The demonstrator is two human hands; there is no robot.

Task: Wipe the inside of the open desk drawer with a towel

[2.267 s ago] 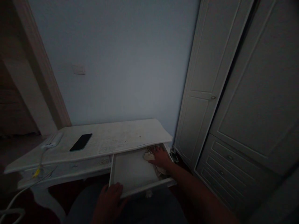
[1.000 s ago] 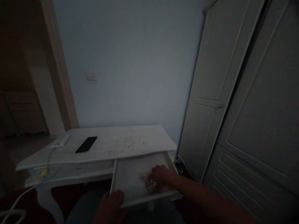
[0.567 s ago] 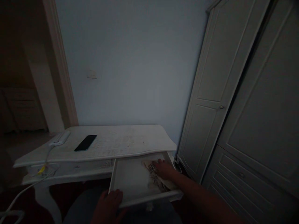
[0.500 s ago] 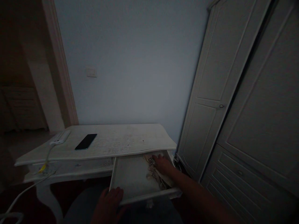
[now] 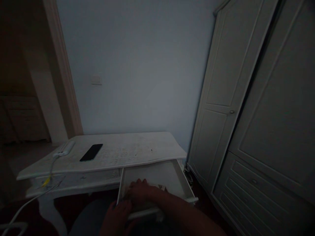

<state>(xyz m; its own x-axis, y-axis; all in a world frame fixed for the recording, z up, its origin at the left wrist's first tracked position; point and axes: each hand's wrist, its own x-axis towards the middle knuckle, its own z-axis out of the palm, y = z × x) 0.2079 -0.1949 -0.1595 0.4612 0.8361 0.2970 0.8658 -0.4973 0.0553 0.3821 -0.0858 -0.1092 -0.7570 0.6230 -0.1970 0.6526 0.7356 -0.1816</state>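
A drawer (image 5: 172, 172) is pulled out from the right part of the white desk (image 5: 137, 144). My right hand (image 5: 140, 193) reaches into its left front part, fingers bent over a crumpled cloth mostly hidden by the hand and forearm. A small patterned piece of the cloth (image 5: 162, 187) shows past the wrist. My left hand (image 5: 119, 211) rests at the drawer's front left corner, its fingers curled over the edge, close to my right hand.
A black phone (image 5: 91, 152) and a white power strip (image 5: 64, 149) with a cable lie on the desk's left. A grey wardrobe (image 5: 221, 85) stands at the right. Cords (image 5: 188, 177) lie on the floor beside the desk.
My right hand has moved from the drawer's right side to its front left, and the cloth has shifted left with it. My left hand stays at the corner.
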